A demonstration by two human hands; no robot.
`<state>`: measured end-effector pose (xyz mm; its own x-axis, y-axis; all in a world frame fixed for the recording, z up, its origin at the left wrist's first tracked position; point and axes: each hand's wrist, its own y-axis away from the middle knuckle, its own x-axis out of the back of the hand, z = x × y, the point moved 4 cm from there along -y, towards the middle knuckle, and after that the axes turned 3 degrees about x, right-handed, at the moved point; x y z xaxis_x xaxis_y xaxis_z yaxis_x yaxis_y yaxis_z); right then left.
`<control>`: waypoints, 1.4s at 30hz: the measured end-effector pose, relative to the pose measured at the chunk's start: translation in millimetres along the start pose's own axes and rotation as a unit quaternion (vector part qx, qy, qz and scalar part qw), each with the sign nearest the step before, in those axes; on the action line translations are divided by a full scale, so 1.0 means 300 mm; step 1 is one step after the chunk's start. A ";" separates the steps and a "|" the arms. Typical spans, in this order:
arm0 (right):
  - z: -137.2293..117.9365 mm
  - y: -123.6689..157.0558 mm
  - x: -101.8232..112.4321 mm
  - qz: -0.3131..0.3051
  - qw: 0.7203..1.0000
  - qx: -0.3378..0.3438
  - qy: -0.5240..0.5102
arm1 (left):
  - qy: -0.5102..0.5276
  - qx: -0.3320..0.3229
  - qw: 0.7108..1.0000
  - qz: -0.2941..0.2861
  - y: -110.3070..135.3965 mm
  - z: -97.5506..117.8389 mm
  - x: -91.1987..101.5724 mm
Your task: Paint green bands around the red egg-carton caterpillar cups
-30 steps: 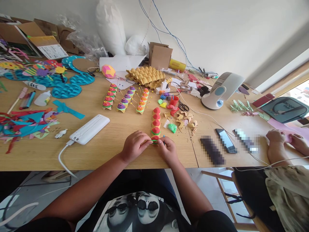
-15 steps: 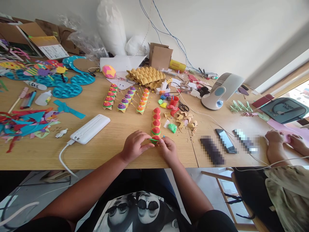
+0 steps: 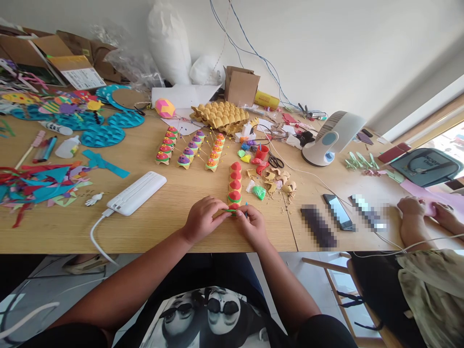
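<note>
In front of me stands an egg-carton strip (image 3: pixel 235 186) in a row of humps capped with red clay, its near end between my hands. A thin green clay strip (image 3: pixel 231 210) lies across the nearest hump. My left hand (image 3: pixel 205 218) pinches the green strip's left part between thumb and fingertips. My right hand (image 3: pixel 253 225) is closed at its right end, thumb against the fingers. A slim blue-and-dark tool (image 3: pixel 246 209) pokes up from the right fingers; its exact kind is hidden. A green clay lump in a bag (image 3: pixel 258 192) lies just beyond.
Three decorated egg-carton strips (image 3: pixel 184 155) stand behind. Torn carton scraps (image 3: pixel 289 186), scissors (image 3: pixel 276 161) and a fan (image 3: pixel 329 140) are to the right. A white power bank (image 3: pixel 137 193) lies left. Another person's hands (image 3: pixel 413 205) rest at far right beside phones (image 3: pixel 339 211).
The green strip now sits lower and flatter against the nearest hump. The tool in my right hand has tilted more upright. Both hands stay in nearly the same place.
</note>
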<state>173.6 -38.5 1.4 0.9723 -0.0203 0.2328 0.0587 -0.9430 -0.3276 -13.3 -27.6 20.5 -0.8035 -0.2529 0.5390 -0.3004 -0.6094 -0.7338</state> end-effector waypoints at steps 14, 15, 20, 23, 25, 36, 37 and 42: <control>0.003 -0.006 -0.008 -0.004 1.000 0.014 -0.004 | 0.003 -0.019 1.000 -0.012 -0.004 0.006 -0.003; 0.001 -0.007 -0.007 -0.003 1.000 0.015 -0.006 | 0.003 -0.019 1.000 -0.011 -0.005 0.008 -0.001; -0.012 -0.007 -0.005 -0.011 1.000 0.015 -0.009 | 0.000 -0.030 1.000 -0.009 -0.007 0.013 0.001; -0.018 -0.008 -0.004 -0.016 1.000 0.019 -0.010 | 0.001 -0.028 1.000 -0.005 -0.007 0.013 0.002; -0.019 -0.008 -0.004 -0.017 1.000 0.023 -0.012 | 0.000 -0.029 1.000 -0.004 -0.007 0.013 0.003; -0.009 -0.004 -0.002 -0.019 0.999 0.031 -0.032 | 0.010 -0.036 0.999 -0.003 -0.010 0.014 0.006; -0.014 -0.004 -0.003 -0.023 0.999 0.036 -0.018 | 0.012 -0.039 0.999 -0.002 -0.010 0.016 0.006; -0.029 -0.006 -0.004 -0.021 0.999 0.047 0.019 | 0.024 -0.051 0.998 -0.002 -0.009 0.022 0.003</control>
<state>170.4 -39.6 9.6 0.9595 0.0040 0.2817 0.1213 -0.9084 -0.4002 -9.8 -31.1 25.6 -0.8248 -0.2124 0.5240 -0.3532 -0.5303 -0.7708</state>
